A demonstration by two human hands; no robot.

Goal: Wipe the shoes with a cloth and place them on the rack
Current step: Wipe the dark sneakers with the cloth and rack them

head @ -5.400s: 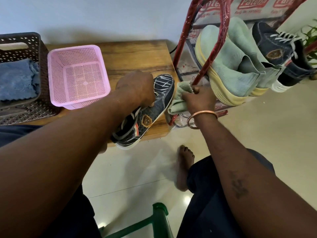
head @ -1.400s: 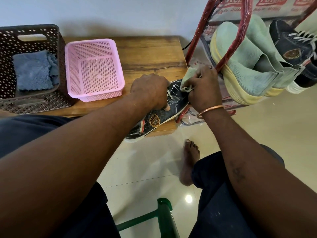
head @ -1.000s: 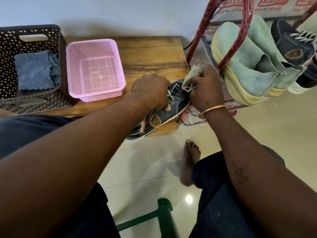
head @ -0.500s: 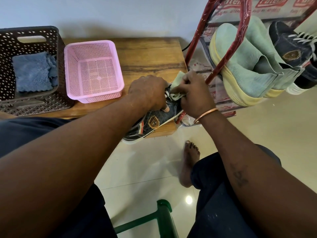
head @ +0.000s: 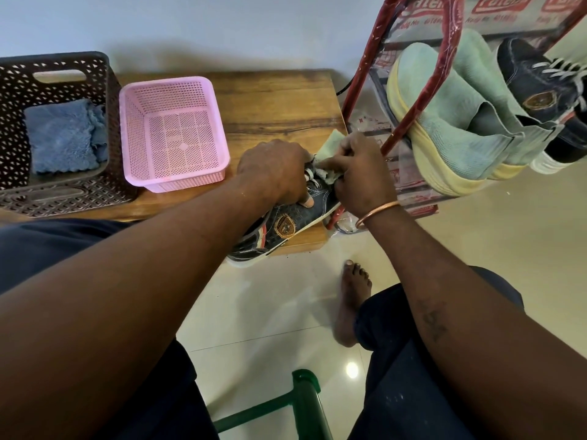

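**Last dark shoe under the cloth, rack just to the right**

Nearest the person, a green metal frame [head: 305, 404] stands on the tiled floor beside a bare foot [head: 352, 300]. Beyond these, the dark shoe [head: 286, 223] lies on the front corner of the wooden bench [head: 279, 103]. Its heel overhangs the edge toward the person. Its long axis runs away and to the right, so the toe end, hidden under the hands, points at the rack [head: 400, 122].

The left hand [head: 273, 173] grips the shoe from above, fingers curled over the upper and thumb pressed on its side. The right hand [head: 359, 176] has its fingers bunched round the pale green cloth [head: 330, 144] and presses it on the laces. A corner of the cloth sticks out behind the knuckles. The right hand is nearer the rack, but the left one has the shoe, so I judge the lift would carry it rightward across the body.

Farther left on the bench, the pink basket [head: 174, 82] shows its perforated floor. The dark brown basket [head: 104, 77] beside it holds a folded blue towel [head: 63, 134]. The rack carries a pair of pale green shoes [head: 444, 122] and one dark laced shoe [head: 540, 87] that looks like the mate.
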